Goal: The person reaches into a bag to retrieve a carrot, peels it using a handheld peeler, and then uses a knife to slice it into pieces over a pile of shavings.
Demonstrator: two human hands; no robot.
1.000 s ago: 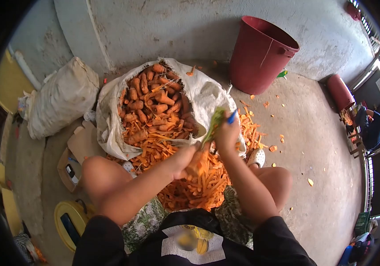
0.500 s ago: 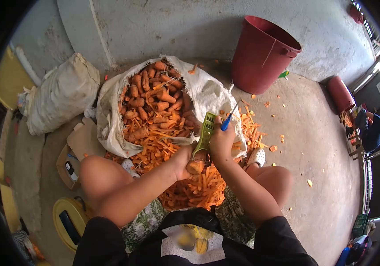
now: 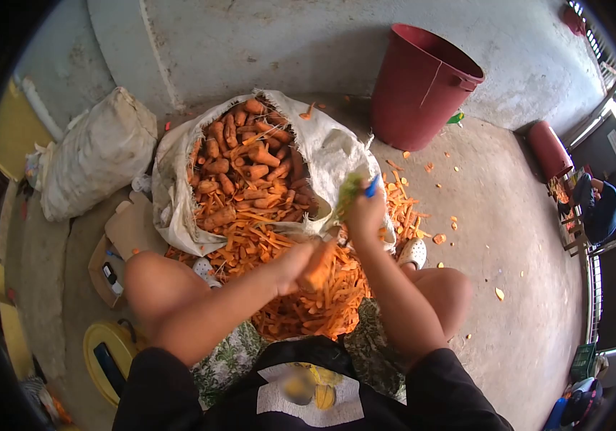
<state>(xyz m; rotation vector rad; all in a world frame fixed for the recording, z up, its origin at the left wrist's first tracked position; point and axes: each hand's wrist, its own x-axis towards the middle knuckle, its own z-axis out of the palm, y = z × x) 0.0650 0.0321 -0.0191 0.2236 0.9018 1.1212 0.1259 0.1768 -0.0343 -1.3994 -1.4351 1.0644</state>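
One carrot (image 3: 318, 270), gripped in my left hand (image 3: 295, 263), held over the heap of orange peelings (image 3: 304, 312). My right hand (image 3: 365, 218), fingers closed, holds a green peeler (image 3: 349, 192), smeared by blur, plus a blue-handled tool (image 3: 373, 187). Blur hides whether the blade touches the carrot. Just beyond both hands: white sack (image 3: 337, 136), mouth gaping, more carrots (image 3: 254, 172) inside. Red bin (image 3: 416, 100) behind it, off right, near the wall (image 3: 250, 43).

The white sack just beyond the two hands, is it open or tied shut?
Open: the white sack has its mouth spread wide, and many carrots are plainly visible inside it.
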